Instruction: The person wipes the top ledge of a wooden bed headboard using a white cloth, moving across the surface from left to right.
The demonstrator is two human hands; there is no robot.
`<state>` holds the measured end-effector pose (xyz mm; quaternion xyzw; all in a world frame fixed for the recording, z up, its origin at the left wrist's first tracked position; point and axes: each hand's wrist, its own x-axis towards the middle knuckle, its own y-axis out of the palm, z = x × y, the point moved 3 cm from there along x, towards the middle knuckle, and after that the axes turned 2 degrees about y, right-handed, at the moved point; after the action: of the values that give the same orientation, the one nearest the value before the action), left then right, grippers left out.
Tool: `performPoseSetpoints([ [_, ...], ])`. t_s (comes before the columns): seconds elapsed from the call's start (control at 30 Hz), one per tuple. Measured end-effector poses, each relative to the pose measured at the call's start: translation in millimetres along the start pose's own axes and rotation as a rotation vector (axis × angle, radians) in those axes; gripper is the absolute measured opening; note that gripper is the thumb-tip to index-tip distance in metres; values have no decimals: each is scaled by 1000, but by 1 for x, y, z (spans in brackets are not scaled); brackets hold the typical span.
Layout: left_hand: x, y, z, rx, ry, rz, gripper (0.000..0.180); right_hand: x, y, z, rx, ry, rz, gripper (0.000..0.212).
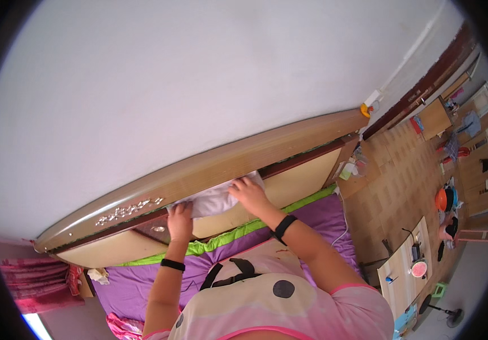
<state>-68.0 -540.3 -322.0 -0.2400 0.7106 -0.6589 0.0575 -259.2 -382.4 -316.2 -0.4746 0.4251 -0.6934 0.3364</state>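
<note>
A pale pinkish-white cloth (213, 201) lies over the top edge of a long wooden headboard (221, 164), part of it hanging down the front. My left hand (180, 221) holds the cloth's left end, its fingers curled at the dark trim. Farther right, my right hand (248, 194) has its bent fingers on the cloth near its other end. Dark bands circle both my wrists. Some of the cloth is covered by my fingers. Shiny decorations (128, 212) sit on the headboard left of my left hand.
Below the headboard spreads a bed with a purple cover (125, 289) and a green border. Behind rises a white wall (170, 73). To the right are a tiled floor (394, 161), a low table (411, 258) and a black fan (453, 317). A pink curtain (34, 280) hangs at left.
</note>
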Motion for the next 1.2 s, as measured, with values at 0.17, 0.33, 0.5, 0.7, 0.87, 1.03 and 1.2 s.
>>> performPoseSetpoints([
  [0.17,56,40,-107,-9,148,24,37,-40,-43,-116,-65,120,-85,15],
  [0.33,118,69,-212,-58,289,22,33,-78,-85,-226,-149,181,-177,17],
  [0.5,161,15,-274,-336,395,231,35,-82,-168,-271,-4,472,-32,23],
  [0.7,178,-86,-223,53,281,-176,44,-20,-213,-228,-70,54,-277,31],
  [0.87,147,-89,-117,16,73,-66,44,36,-122,-165,39,-124,-255,39],
  [1.03,87,-131,-24,-17,-76,-65,51,68,-78,-59,-14,-322,-374,42],
  [1.2,68,-118,24,-230,-18,-180,45,80,-57,-12,-95,-314,-269,38],
])
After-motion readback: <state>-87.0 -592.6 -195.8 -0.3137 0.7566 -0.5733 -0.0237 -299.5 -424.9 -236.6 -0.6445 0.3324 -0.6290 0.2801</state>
